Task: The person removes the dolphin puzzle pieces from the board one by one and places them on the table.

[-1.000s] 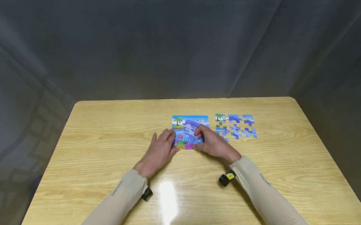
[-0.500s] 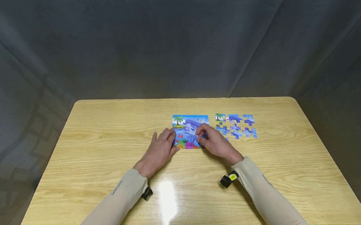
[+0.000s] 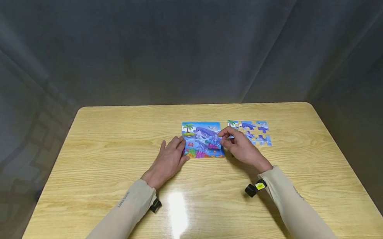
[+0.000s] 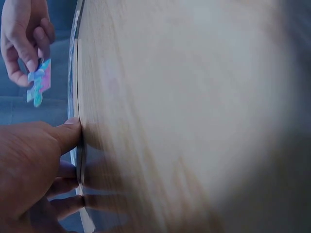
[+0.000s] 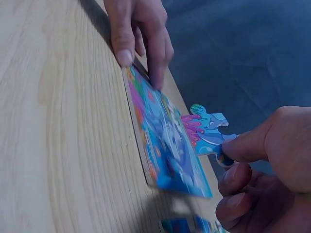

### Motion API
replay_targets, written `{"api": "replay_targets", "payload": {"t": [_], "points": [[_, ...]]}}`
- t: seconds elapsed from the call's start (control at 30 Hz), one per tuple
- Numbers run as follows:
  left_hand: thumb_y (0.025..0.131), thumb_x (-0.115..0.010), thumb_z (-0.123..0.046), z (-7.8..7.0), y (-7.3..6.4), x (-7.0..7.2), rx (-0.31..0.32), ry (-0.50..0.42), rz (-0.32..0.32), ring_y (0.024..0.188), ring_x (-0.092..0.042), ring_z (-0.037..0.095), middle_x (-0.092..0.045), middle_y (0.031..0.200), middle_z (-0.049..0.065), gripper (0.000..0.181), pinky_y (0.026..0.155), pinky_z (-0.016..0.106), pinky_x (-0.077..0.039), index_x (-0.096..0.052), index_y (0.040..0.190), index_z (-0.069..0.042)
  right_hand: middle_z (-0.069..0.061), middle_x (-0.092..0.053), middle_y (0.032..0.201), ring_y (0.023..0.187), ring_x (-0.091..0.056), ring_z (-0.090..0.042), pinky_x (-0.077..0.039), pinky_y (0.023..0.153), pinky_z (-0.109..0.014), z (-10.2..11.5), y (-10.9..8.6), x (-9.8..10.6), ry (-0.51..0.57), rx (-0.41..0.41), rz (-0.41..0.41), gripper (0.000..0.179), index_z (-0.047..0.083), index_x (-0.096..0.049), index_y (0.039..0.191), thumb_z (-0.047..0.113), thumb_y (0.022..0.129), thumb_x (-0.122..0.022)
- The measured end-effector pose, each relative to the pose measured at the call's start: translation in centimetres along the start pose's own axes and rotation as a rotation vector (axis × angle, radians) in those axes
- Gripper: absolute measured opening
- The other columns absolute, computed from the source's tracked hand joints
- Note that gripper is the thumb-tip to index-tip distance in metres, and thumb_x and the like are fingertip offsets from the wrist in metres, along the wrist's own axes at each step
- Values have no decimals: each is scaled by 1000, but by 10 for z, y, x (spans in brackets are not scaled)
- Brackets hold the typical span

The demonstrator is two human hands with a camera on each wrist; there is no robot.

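A dolphin jigsaw puzzle (image 3: 196, 136) lies flat on the table in the head view. My left hand (image 3: 168, 160) rests at its left edge, thumb and fingers touching the side near the front corner. Just over the puzzle's right part, my right hand (image 3: 243, 149) pinches a puzzle piece (image 3: 213, 144) between thumb and fingers. Seen from the right wrist, this puzzle piece (image 5: 204, 130) shows pink coral and blue water and is held apart from the puzzle. From the left wrist, the same puzzle piece (image 4: 41, 83) hangs from the right fingers.
Several loose puzzle pieces (image 3: 264, 140) lie in rows right of the puzzle, some hidden behind the right hand. The wooden table (image 3: 110, 143) ends at a far edge, with dark grey curtains (image 3: 170, 47) behind it.
My right hand has lifted from over the puzzle's lower right and shifted right, and the pinched puzzle piece has come into view. The left hand has stayed at the puzzle's left edge.
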State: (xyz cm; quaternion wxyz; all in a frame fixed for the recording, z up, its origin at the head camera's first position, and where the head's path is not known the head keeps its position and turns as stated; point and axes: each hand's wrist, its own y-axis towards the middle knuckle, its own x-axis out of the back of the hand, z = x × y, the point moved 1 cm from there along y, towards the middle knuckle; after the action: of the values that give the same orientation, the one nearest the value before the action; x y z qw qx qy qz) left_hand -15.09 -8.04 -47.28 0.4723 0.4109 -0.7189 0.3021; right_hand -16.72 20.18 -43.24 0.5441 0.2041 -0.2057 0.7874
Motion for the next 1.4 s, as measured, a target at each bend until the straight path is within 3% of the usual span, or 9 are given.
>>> {"api": "replay_targets", "payload": {"t": [0.2, 0.43, 0.57, 0.73, 1.13, 1.4], "points": [[114, -50, -40, -1, 0, 2, 7, -3, 5, 165, -26, 33, -33, 175, 16, 66, 131, 70, -22, -36, 165, -1, -20, -59, 115, 87, -63, -34, -41, 58, -29, -15, -8, 20, -27, -3, -46, 20, 0, -59, 128, 9, 112, -53], [114, -50, -40, -1, -1, 0, 4, -3, 4, 166, -26, 33, -33, 175, 16, 66, 131, 69, -21, -35, 165, 0, -20, -61, 114, 94, -57, -23, -48, 76, -23, -31, -21, 48, -81, -24, -115, 17, -2, -62, 123, 8, 110, -56], [114, -50, -40, -2, -2, 0, 0, 3, -5, 166, -26, 33, -33, 175, 16, 66, 131, 68, -22, -36, 165, 0, -21, -60, 113, 94, -56, -21, -48, 77, -23, -39, -31, 66, -89, -41, -122, 20, -3, -61, 125, 9, 111, -54], [114, -50, -39, -4, -2, 1, -3, -5, -6, 165, -27, 34, -33, 175, 17, 66, 131, 69, -22, -36, 165, 0, -21, -60, 111, 88, -57, -17, -50, 68, -23, -50, -45, 82, -104, -76, -119, 21, -6, -60, 126, 7, 111, -54], [114, -49, -40, -4, -2, 4, -2, 4, 6, 165, -26, 33, -33, 175, 17, 66, 131, 69, -22, -36, 165, 0, -21, -62, 103, 73, -53, -15, -49, 59, -27, -68, -56, 83, -111, -162, -81, 19, -6, -60, 122, 9, 112, -52], [114, -48, -41, -3, -1, 2, -1, 2, 10, 166, -26, 33, -32, 175, 17, 67, 131, 69, -22, -35, 166, 0, -20, -67, 103, 79, -54, -13, -48, 62, -24, -73, -54, 77, -186, -152, -92, 16, -6, -64, 117, 6, 109, -57]]}}
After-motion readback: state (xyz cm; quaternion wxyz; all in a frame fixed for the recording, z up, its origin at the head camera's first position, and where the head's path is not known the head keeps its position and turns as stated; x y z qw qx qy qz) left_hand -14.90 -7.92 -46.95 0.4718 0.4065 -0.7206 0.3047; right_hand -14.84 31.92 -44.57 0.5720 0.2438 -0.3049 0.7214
